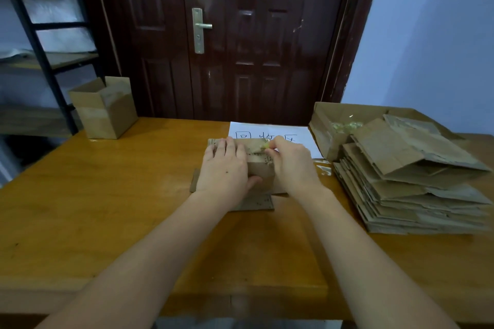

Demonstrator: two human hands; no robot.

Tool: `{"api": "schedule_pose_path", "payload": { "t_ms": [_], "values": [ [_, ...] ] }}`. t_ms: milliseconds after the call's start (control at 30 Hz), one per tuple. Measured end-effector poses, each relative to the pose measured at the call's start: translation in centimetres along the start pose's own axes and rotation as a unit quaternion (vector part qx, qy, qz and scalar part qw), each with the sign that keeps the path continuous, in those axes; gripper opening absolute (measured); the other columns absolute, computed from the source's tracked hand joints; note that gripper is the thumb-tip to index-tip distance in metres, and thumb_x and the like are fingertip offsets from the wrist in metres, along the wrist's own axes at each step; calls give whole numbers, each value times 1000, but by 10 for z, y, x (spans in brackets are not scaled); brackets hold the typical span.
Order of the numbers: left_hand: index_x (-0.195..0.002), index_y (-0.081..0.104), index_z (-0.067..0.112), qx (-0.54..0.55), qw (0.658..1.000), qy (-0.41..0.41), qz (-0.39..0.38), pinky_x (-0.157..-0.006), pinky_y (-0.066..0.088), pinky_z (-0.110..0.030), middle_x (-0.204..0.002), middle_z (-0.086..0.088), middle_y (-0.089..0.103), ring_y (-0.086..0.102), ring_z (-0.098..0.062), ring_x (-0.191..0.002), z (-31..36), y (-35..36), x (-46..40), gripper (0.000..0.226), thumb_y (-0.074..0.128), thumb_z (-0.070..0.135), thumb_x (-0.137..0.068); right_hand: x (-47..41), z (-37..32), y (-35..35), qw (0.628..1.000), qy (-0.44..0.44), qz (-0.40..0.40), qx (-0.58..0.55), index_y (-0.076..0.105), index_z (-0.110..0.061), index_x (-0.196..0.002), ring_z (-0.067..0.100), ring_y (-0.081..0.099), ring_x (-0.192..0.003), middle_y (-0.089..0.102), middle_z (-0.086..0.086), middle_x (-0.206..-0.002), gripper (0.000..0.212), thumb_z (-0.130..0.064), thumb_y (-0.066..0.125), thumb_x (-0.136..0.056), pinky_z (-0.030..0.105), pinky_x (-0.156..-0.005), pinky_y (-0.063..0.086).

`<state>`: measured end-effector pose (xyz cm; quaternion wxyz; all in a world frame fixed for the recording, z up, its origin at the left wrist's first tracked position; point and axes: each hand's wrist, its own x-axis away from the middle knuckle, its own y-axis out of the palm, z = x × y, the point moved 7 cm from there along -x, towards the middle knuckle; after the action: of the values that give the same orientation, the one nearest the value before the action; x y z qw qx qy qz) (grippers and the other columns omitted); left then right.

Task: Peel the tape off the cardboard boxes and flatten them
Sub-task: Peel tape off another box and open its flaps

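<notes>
A small cardboard box (260,161) lies on the wooden table (120,195) in front of me, its flaps spread under my hands. My left hand (226,165) lies over the box's left part, fingers across the top and thumb hooked round its near edge. My right hand (290,160) pinches a crumpled yellowish bit of tape (265,145) at the box's top right. Most of the box is hidden by both hands.
An open upright box (105,109) stands at the far left of the table. A stack of flattened boxes (411,181) fills the right side, with an open box holding tape scraps (344,127) behind it. A white paper sheet (270,132) lies beyond the hands.
</notes>
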<state>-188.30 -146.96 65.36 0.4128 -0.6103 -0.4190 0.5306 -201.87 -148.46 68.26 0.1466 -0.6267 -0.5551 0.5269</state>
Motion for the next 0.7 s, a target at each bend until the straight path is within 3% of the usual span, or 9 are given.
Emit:
{"api": "schedule_pose_path", "payload": {
  "t_ms": [100,200,267,367,467,567,667,700],
  "values": [
    [-163,19,14,-1,1000,8,-1,-128,19,-52,-170,-14,21,20,-31,-157,-1,2,-3,94,40,75,-96,-2,0,-3,999,-39,-34,3,69,-13,-104,26,62,-86,71,4,-93,20,-24,53,-105,36,-73,46],
    [-163,19,14,1,1000,1,1,-128,18,-51,-170,-14,22,19,-32,-157,0,3,-5,94,41,75,-96,3,10,-3,993,36,-33,-104,68,-17,-128,23,63,-108,71,4,-119,30,-28,51,-106,30,-92,49],
    [-163,19,14,2,1000,-2,3,-128,17,-51,-170,-14,22,19,-31,-157,0,4,-6,93,42,74,-96,13,18,2,981,101,-24,-163,60,-22,-133,18,61,-114,65,-1,-131,37,-41,57,-102,26,-93,46],
    [-164,18,13,1,1000,-6,3,-128,17,-51,-170,-14,20,19,-31,-158,0,5,-7,94,42,74,-96,24,21,13,978,145,-13,-147,54,-30,-112,11,61,-100,64,-11,-115,41,-56,72,-86,31,-82,56],
    [-164,18,14,0,1000,-6,5,-128,17,-51,-170,-14,20,19,-31,-158,0,5,-6,93,42,73,-97,25,24,19,952,198,30,-232,60,-26,-100,7,60,-95,64,-15,-103,30,-43,79,-85,32,-82,58],
    [-164,19,14,-4,1000,-5,4,-128,18,-51,-170,-14,21,19,-31,-157,1,4,-6,92,43,73,-97,26,28,20,901,260,74,-339,68,-20,-86,12,63,-91,68,-9,-90,11,-27,75,-91,33,-80,57],
    [-163,19,13,-6,1000,-10,5,-128,19,-52,-170,-15,22,20,-32,-157,1,4,-5,93,43,73,-97,25,20,13,928,253,94,-256,65,-19,-87,11,61,-86,66,-8,-88,13,-24,64,-99,11,-60,42],
    [-163,19,13,-5,1000,-12,3,-128,19,-52,-170,-15,22,20,-32,-157,1,5,-5,93,43,73,-97,25,17,12,940,248,96,-213,63,-19,-91,11,60,-86,64,-8,-89,12,-25,61,-101,11,-57,38]
  ]
}}
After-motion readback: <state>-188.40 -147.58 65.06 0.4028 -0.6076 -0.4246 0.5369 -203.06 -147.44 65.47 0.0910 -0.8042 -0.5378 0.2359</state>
